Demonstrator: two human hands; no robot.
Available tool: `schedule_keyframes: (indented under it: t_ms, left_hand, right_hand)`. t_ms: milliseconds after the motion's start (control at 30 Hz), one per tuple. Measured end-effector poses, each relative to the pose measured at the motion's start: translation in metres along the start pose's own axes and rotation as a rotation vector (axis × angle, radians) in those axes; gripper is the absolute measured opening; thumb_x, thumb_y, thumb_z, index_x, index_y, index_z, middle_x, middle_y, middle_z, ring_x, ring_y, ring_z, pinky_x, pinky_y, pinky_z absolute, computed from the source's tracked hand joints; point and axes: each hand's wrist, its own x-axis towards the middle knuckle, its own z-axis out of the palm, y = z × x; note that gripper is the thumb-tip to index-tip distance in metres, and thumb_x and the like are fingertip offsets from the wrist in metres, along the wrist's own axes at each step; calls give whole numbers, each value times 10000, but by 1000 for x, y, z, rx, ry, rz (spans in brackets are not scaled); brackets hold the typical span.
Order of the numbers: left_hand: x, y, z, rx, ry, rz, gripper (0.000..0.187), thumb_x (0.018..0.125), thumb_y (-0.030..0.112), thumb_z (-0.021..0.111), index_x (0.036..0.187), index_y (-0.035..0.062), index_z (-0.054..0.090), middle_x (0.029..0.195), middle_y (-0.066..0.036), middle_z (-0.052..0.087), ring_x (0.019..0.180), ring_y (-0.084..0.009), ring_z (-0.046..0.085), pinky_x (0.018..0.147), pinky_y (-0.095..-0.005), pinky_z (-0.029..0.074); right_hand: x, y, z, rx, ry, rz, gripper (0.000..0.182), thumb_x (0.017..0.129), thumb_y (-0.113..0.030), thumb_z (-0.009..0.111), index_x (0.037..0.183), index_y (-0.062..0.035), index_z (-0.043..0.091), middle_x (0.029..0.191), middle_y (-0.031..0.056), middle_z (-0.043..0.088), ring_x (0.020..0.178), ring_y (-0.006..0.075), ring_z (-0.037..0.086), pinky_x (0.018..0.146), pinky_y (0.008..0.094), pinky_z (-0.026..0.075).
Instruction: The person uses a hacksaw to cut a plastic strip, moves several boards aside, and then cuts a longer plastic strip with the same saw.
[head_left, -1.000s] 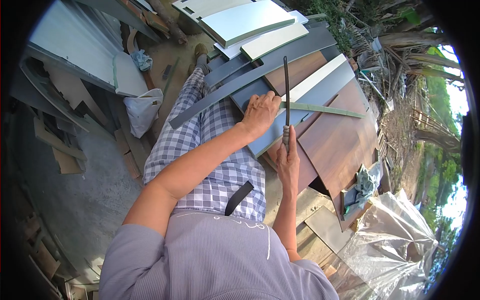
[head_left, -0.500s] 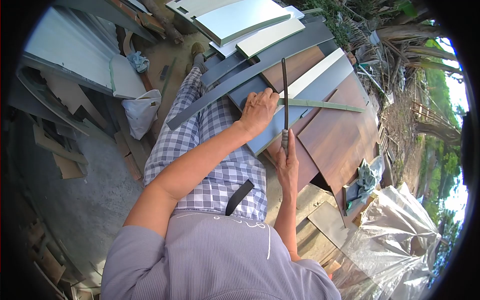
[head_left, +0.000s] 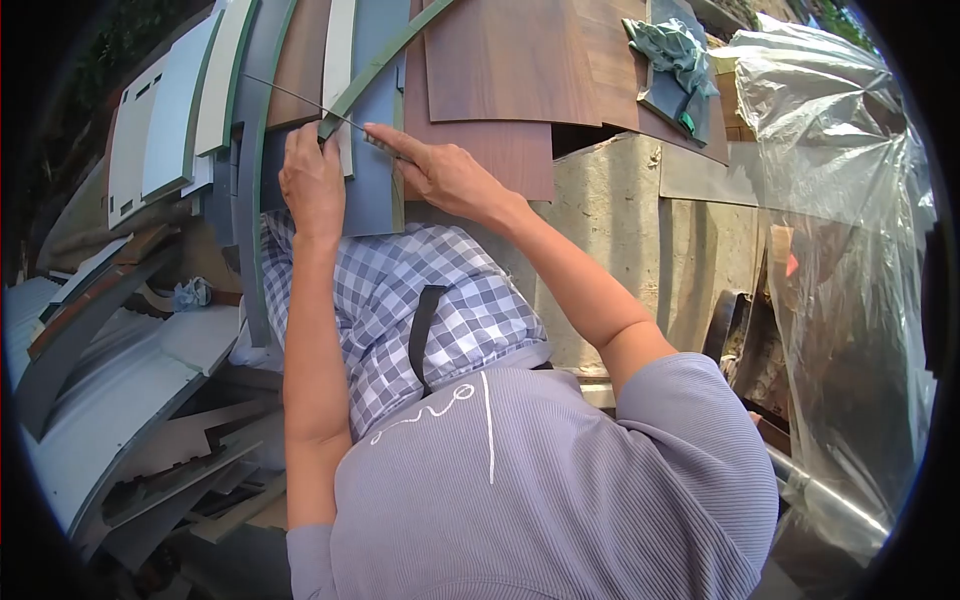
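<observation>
My left hand [head_left: 315, 187] is closed round the lower end of a narrow green strip [head_left: 388, 62], which slants up to the right over the boards. In my right hand [head_left: 448, 172] is the wrapped handle of a thin, dark, long-bladed tool [head_left: 290, 92]. Its blade points up and left, crossing the strip just above my left fingers. Below both hands lie a blue-grey board [head_left: 372, 180] and a narrow cream board [head_left: 338, 60].
Brown wood-look panels [head_left: 510, 60] lie at the upper middle, with a crumpled blue-green cloth [head_left: 678, 55] beside them. Clear plastic sheeting [head_left: 830, 200] hangs at the right. White and grey boards [head_left: 180, 110] are stacked at the upper left, above scrap pieces [head_left: 190, 450].
The view has swung round, so the boards now appear further left and up. The blade now lies slanted across the strip near my left fingers, where before it stood upright in view.
</observation>
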Motion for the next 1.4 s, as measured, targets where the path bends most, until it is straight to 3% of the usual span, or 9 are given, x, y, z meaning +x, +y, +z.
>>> schedule_keyframes:
  t_ms: [233,300,433,733,800,867,1033,1100,1400]
  left_hand:
    - [5,-8,-8,2,-53,-70,277,931,178,564,1126,-13,611,1061,-198,620,998,-393,590,853,-451,454]
    - [6,-8,-7,11,-56,-63,279,930,178,564,1127,-14,611,1064,-201,621,998,-394,591,854,-449,455]
    - [6,-7,-8,53,-71,-57,287,930,180,568,1128,-23,608,1075,-210,620,1001,-397,590,858,-450,456]
    - [3,-7,-3,26,-16,-23,228,919,158,574,1069,-11,604,1039,-187,606,967,-390,589,829,-464,460]
    - [3,-9,-4,-16,-3,-4,231,903,147,586,1076,-4,603,1028,-186,604,964,-390,587,821,-469,458]
    - [0,-8,-5,-4,6,-10,233,879,143,607,1075,18,614,1029,-160,597,970,-369,583,804,-469,457]
    - [-13,3,-7,113,129,19,253,787,166,698,1015,67,653,980,-81,560,979,-276,524,859,-425,395]
    - [-19,9,-4,114,142,40,272,749,177,735,988,74,654,963,-75,554,959,-258,512,871,-421,366]
    - [-51,30,15,41,93,116,244,710,186,747,895,94,619,954,-59,527,979,-244,501,916,-456,323]
  right_hand:
    - [10,-2,4,8,-92,34,563,931,-115,490,1460,-239,344,869,192,682,685,382,648,677,496,519]
    - [10,3,7,1,-18,-47,536,974,-139,477,1477,-251,333,707,205,621,634,327,649,608,475,487]
    - [10,8,10,-23,-4,-89,586,930,-109,495,1472,-251,322,798,180,664,638,358,643,629,494,518]
    - [7,4,4,-408,-5,-132,703,897,-114,569,1510,-257,255,694,165,603,608,304,641,567,459,507]
    - [11,-4,-6,-149,-148,-23,607,920,-83,473,1486,-230,311,830,188,659,687,367,650,598,470,507]
    - [15,-31,-31,184,-284,213,587,936,-109,453,1494,-219,305,843,203,655,718,349,654,641,468,508]
    - [14,-34,-39,164,-244,50,541,969,-135,439,1497,-169,325,836,119,608,635,198,589,570,354,482]
    - [9,-44,-42,581,-277,378,559,1021,-181,441,1538,-237,234,698,-34,365,512,45,317,455,213,306]
    - [3,-48,-8,757,-66,332,567,1027,-196,436,1543,-233,206,703,-32,417,520,27,359,439,182,299]
